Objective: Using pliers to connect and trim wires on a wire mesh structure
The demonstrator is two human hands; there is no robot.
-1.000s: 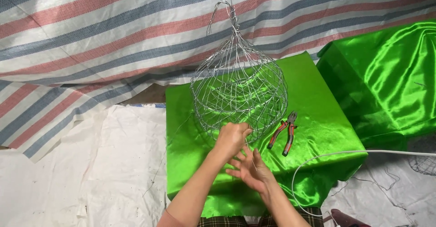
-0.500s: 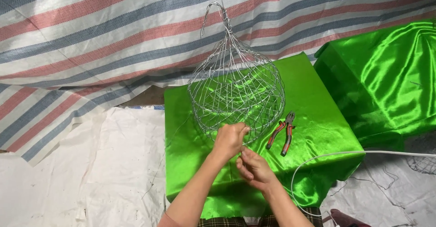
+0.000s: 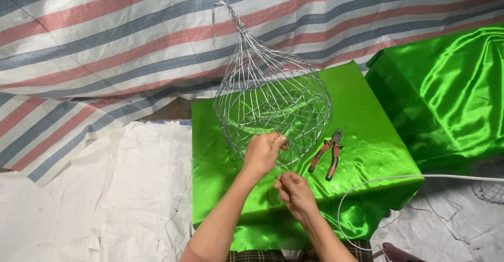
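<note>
A big wire basket (image 3: 272,104) sits on a shiny green cloth (image 3: 362,115). The left hand (image 3: 264,152) grips its bottom rim, and the right hand (image 3: 294,190) pinches a thin wire just below. Red pliers (image 3: 327,153) lie beside the basket.

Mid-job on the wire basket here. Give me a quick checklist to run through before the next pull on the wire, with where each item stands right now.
1. Left hand steadying the wire basket at its lower rim: ok, fingers closed on the mesh.
2. Right hand gripping the loose thin wire: ok, pinched just below the basket, though the strand itself is barely visible.
3. Basket seated on the green cloth: ok, upright with its pointed top up.
4. Pliers within reach: ok, lying on the cloth just right of the basket, untouched.
5. White cable kept apart from the work: ok, it curves to the right of the hands.
6. Wire end threaded through the mesh: cannot tell, too fine.
</note>
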